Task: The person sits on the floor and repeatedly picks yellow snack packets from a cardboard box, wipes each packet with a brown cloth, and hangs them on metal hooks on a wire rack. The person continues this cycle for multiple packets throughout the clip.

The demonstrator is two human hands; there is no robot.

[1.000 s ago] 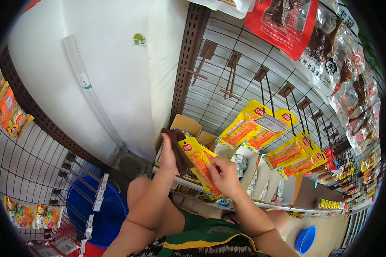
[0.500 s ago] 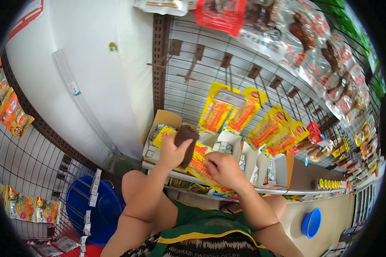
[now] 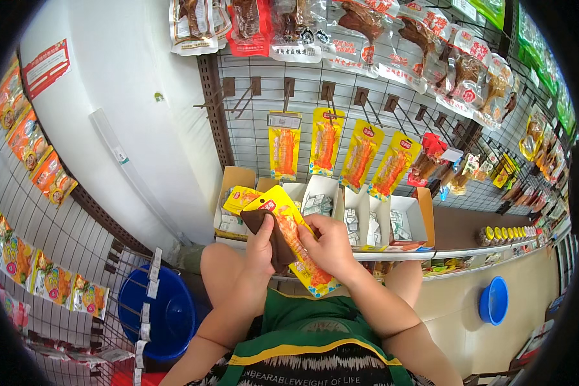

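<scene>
In front of my lap I hold a yellow snack packet (image 3: 317, 278), tilted, with an orange food picture on its face. My right hand (image 3: 331, 248) grips its right edge between thumb and bent fingers. My left hand (image 3: 258, 248) is closed on a dark brown cloth (image 3: 281, 248), which lies against the packet's left side; the fingers behind it are hidden. Beyond my hands, similar yellow packets (image 3: 326, 143) hang from hooks on the wire rack. Below them stand open cardboard boxes (image 3: 413, 222) with small sachets inside, and a smaller yellow packet (image 3: 240, 198) lies in the leftmost box.
Clear pouches of dark meat (image 3: 363, 32) hang overhead. At left, orange packets (image 3: 48, 174) hang on another wire rack beside a white wall (image 3: 135, 109). A large blue tub (image 3: 174, 318) stands at lower left, a small blue basin (image 3: 493, 301) on the floor at right.
The packet has come up and closer to upright between my hands, with the cloth against its left side. The head view has shifted, and the hanging packets now appear straighter.
</scene>
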